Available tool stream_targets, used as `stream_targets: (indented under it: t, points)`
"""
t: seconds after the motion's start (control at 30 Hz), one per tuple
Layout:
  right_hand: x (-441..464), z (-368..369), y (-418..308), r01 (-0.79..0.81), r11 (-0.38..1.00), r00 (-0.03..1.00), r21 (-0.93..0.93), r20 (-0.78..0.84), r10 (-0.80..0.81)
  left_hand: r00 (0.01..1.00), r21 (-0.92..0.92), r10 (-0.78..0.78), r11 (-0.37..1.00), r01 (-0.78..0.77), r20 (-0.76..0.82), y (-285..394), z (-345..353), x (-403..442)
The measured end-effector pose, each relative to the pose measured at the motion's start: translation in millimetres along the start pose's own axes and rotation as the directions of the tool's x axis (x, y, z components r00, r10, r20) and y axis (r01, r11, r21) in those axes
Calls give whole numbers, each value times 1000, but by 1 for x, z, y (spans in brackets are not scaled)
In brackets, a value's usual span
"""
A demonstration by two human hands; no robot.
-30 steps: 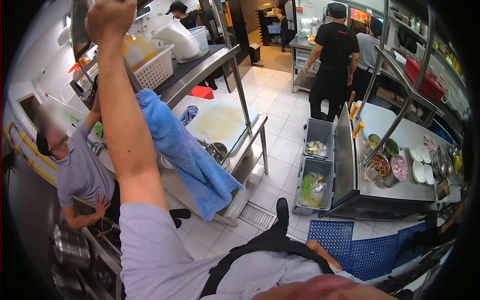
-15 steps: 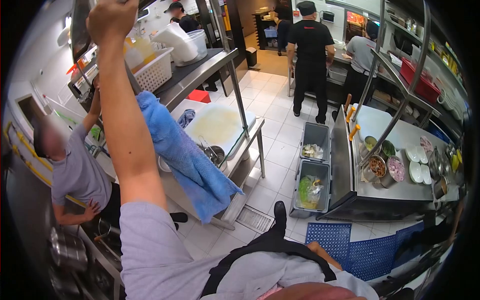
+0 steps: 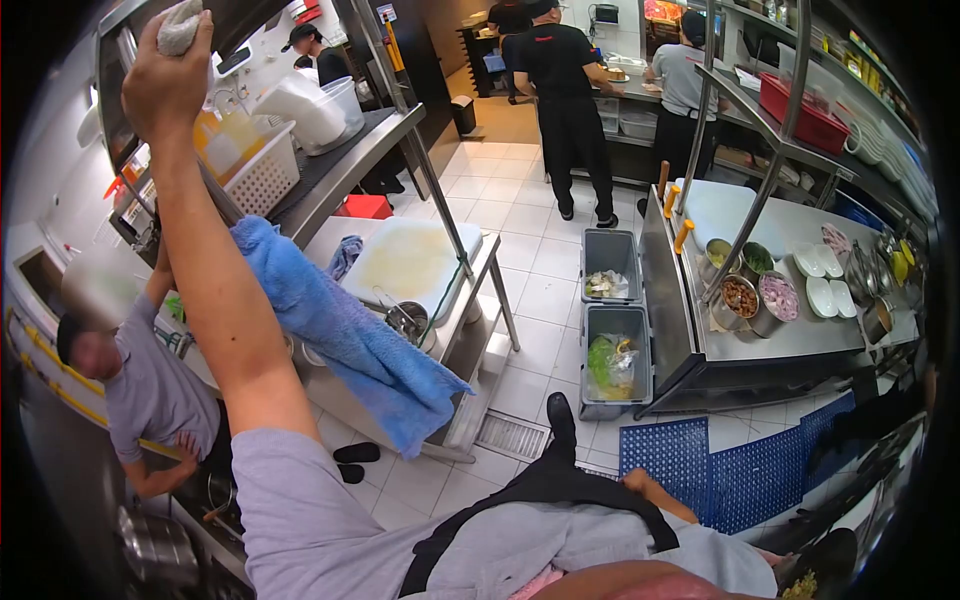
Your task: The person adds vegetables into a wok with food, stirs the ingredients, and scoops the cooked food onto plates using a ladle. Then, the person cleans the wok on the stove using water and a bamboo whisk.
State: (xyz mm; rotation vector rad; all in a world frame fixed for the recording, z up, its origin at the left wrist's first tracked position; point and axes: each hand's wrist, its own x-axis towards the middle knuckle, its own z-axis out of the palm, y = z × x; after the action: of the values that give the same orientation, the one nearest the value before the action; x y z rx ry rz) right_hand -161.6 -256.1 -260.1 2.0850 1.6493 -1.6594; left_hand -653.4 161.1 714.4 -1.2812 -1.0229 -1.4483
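My left hand [image 3: 165, 90] is raised high at the upper left, beside the metal shelf. Its fingers are closed around a greyish-white wad, apparently a crumpled cloth [image 3: 180, 28]. A blue towel [image 3: 340, 330] hangs from the shelf's front, just right of my left forearm. My right hand [image 3: 637, 482] is low, near the side of my black apron [image 3: 560, 492]; its fingers are too small and hidden to read. On the shelf near my left arm stand a white perforated basket [image 3: 262, 178] with yellow-filled bottles and a clear plastic tub [image 3: 343, 108].
A co-worker [image 3: 165, 400] in grey stands at the left; others work at the back counter. Two grey bins [image 3: 617, 395] hold scraps. A right-hand counter [image 3: 740, 345] carries metal pots and white dishes. Blue mats [image 3: 755, 485] cover part of the floor. A cutting board [image 3: 405, 265] lies under the shelf.
My left hand has shifted left and slightly down in view, and the wad in it now shows. The view has turned a little. The black-clad co-worker at the back now reaches over the counter.
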Motion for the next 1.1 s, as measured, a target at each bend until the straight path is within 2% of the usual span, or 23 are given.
stream_targets:
  t: [0.2, 0.3, 0.4, 0.47, 0.6, 0.67, 0.73, 0.8, 0.87, 0.97, 1.07, 1.1]
  points:
    - [3, 5, 8, -20, 998, 1000, -52, 20, 22, 1000, -21, 6, 1000, -6, -12, -1, -1, -1]
    - [15, 10, 9, -66, 985, 996, -162, 49, 75, 1000, -21, 9, 1000, -9, 9, -4, -2, 3]
    - [-4, -14, 5, 303, 900, 952, -313, 60, -300, 999, -62, 48, 997, -49, -14, -9, 1, 1]
    - [-21, -21, -7, 253, 967, 967, -17, 28, -252, 996, -120, 78, 989, -83, -44, 2, -6, -3]
    - [-6, -16, -6, 126, 990, 990, -64, 68, -122, 991, -222, 113, 967, -125, -67, 26, -20, -7]
    - [-5, -18, -10, 127, 982, 989, -137, 99, -114, 990, -243, 123, 960, -137, -73, 30, -23, -8]
    - [-1, -16, -8, 152, 943, 985, -296, 121, -122, 988, -263, 129, 954, -146, -79, 33, -24, -9]
    - [-6, -10, -3, 249, 968, 969, -27, 9, -249, 988, -270, 133, 951, -150, -81, 34, -24, -10]
    - [-9, -7, 0, 262, 960, 965, 98, -46, -258, 987, -268, 134, 951, -152, -83, 34, -24, -10]
    - [-16, -13, -13, 184, 979, 983, 83, -32, -182, 991, -258, 114, 957, -129, -74, 37, -28, -11]
    - [-20, -11, -11, 180, 978, 983, 101, -53, -175, 993, -278, 101, 954, -116, -68, 38, -28, -13]
    - [-14, -11, -5, 180, 982, 983, 56, -45, -178, 992, -294, 108, 948, -122, -64, 33, -24, -12]
